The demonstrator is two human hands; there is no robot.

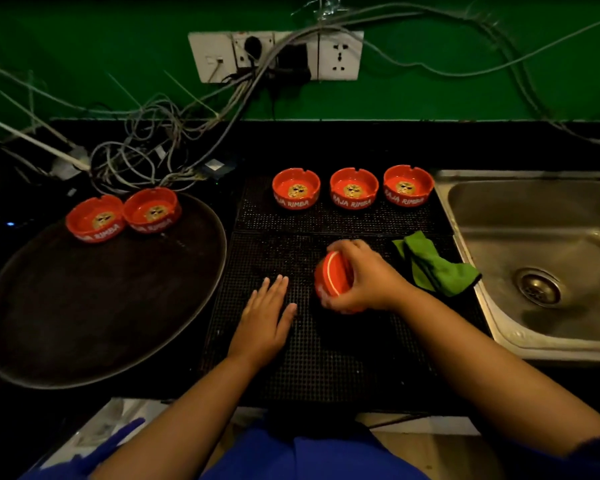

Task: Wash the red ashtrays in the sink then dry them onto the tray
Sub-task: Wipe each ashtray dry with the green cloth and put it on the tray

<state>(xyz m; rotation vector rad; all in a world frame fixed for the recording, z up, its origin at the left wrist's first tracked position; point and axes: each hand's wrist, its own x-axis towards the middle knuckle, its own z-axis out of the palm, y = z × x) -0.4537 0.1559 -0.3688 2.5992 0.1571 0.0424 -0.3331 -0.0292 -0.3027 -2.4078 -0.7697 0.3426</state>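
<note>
My right hand (364,275) grips a red ashtray (331,277) tilted on its side above the black mesh mat (326,348), its underside facing left. My left hand (265,318) rests flat on the mat just left of it, fingers straight. Three red ashtrays stand upright in a row at the back of the mat: left (296,188), middle (353,189), right (408,186). Two more red ashtrays (94,219) (152,210) sit at the far rim of the round dark tray (94,306) on the left. The steel sink (548,258) lies at the right.
A crumpled green cloth (433,265) lies on the mat between my right hand and the sink. A tangle of grey cables (146,147) runs from wall sockets (278,55) down behind the tray. The counter's front edge is close to my body.
</note>
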